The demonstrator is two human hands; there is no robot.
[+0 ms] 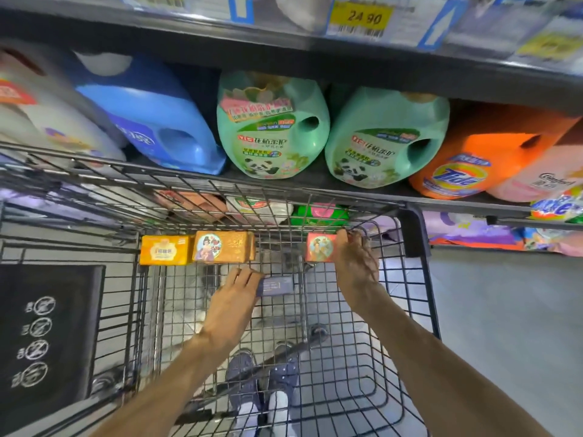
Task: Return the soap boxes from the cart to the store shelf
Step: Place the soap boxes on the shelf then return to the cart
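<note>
Both forearms reach forward into the wire cart point(394, 310). At the cart's far end, the right hand point(355, 263) grasps a red soap box point(320, 247), fingers curled over its right edge. Nearer, the left hand point(235, 298) grips a dark box point(277, 285) on the cart floor. Two orange soap boxes point(195, 249) sit at the far left corner.

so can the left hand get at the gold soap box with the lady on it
Probably yes: the left hand hovers just short of the gold soap box in the cart, and nothing lies between them.
</note>
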